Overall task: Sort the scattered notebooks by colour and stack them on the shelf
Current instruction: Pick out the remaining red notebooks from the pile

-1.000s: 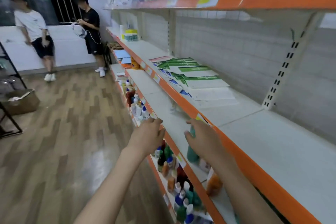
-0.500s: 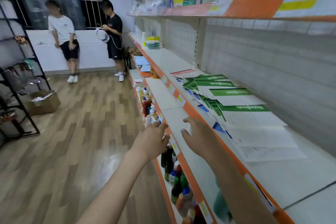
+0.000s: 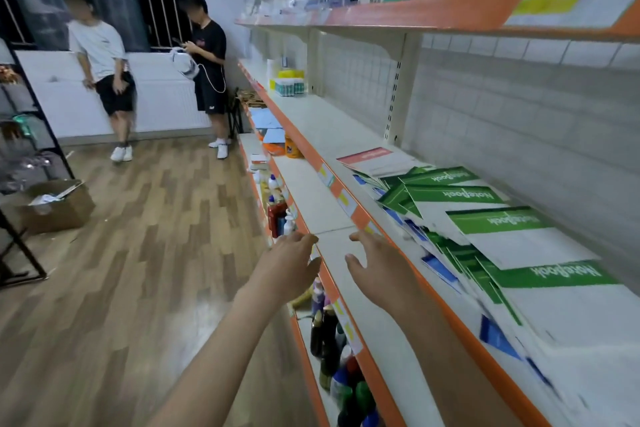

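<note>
Several green-and-white notebooks (image 3: 498, 222) lie fanned across the orange-edged shelf (image 3: 360, 217) on the right. Blue-cornered notebooks (image 3: 440, 267) stick out from under them, and a red-topped notebook (image 3: 367, 155) lies at the far end of the pile. My left hand (image 3: 287, 265) hovers in front of the lower shelf's edge, fingers apart, holding nothing. My right hand (image 3: 379, 269) is stretched out over the lower shelf, just left of the notebooks, with fingers spread and holding nothing. Neither hand touches a notebook.
Bottles (image 3: 329, 347) crowd the lowest shelf under my hands. A boxed pack (image 3: 289, 83) stands far back on the notebook shelf. Two people (image 3: 104, 69) stand at the far wall. A cardboard box (image 3: 57, 206) and a black rack (image 3: 20, 163) sit left on the wood floor.
My view has moved along the aisle, so the notebook pile now sits close on my right. Both hands have risen slightly and stay empty with fingers spread.
</note>
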A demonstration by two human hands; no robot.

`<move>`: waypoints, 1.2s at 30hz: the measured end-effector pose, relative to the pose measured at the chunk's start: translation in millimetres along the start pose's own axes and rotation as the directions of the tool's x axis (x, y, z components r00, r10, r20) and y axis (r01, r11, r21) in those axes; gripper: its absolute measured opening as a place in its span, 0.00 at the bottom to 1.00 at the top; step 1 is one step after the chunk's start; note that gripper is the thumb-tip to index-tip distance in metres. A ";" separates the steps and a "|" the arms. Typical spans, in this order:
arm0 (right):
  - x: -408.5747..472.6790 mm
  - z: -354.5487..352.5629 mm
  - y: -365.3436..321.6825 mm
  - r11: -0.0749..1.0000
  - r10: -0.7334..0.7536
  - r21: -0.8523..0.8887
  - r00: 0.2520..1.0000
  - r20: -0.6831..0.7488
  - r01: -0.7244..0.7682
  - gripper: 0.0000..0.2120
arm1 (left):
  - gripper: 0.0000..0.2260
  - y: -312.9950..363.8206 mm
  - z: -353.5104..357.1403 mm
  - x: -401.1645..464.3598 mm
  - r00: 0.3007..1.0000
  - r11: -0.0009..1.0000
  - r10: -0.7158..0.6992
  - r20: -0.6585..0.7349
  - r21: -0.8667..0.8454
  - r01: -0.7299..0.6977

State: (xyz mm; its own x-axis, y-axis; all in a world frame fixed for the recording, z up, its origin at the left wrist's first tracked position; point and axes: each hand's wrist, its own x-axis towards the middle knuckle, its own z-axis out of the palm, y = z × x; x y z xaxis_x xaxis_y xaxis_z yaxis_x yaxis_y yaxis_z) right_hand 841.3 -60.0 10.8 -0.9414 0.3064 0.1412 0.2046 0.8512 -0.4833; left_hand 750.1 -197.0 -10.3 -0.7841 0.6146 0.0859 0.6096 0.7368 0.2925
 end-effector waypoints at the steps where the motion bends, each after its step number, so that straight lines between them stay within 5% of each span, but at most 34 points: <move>1: 14.8 2.8 -3.3 1.000 0.007 0.004 1.000 -0.011 -0.007 0.19 | 0.21 -8.5 -3.6 16.0 1.000 1.000 0.014 0.006 -0.014 -0.014; 19: 210.5 76.3 -51.0 0.984 0.179 -0.006 0.983 -0.050 -0.180 0.19 | 0.20 -160.2 -36.0 201.2 0.985 0.988 0.157 0.066 0.000 -0.157; 36: 391.4 87.6 -21.2 0.961 0.275 0.023 0.938 -0.213 -0.277 0.17 | 0.21 -192.8 -39.7 389.9 0.917 0.924 0.376 0.135 0.020 -0.382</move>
State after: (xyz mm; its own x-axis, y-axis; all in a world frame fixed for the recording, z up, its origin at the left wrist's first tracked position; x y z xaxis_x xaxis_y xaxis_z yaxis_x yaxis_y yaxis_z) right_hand 445.0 4.6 0.7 -0.7691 0.6123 0.1834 0.4511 0.7233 -0.5228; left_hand 322.2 -110.6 4.6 -0.4741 0.8784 0.0599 0.8649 0.4520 0.2182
